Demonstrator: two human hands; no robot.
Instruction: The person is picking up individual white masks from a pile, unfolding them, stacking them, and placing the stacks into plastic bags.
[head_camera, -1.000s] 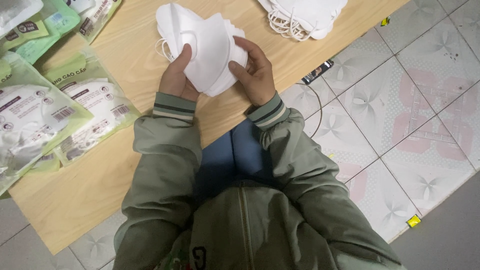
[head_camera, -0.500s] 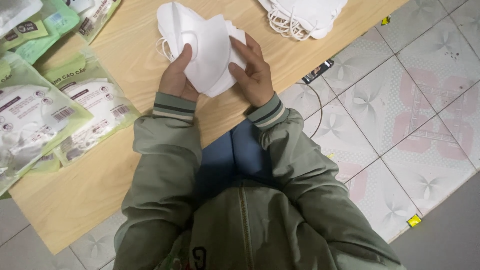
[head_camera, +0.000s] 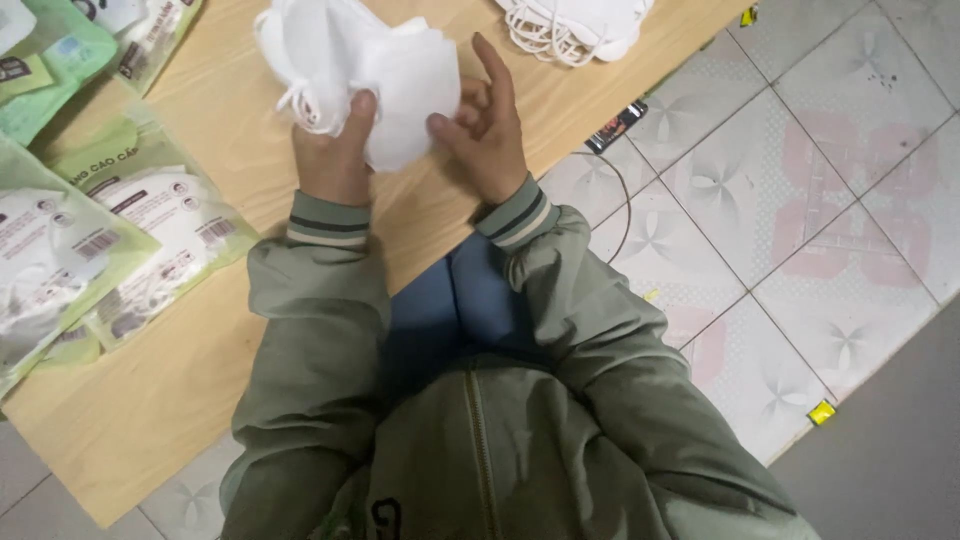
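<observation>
Both the left hand and right hand close their grip on a stack of white folded face masks, top centre, seemingly light, soft, best pinched at the folded edges.

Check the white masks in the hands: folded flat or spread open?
Folded flat. The white masks form a stacked bundle with creased edges, held between left hand and right hand above the wooden table.
</observation>
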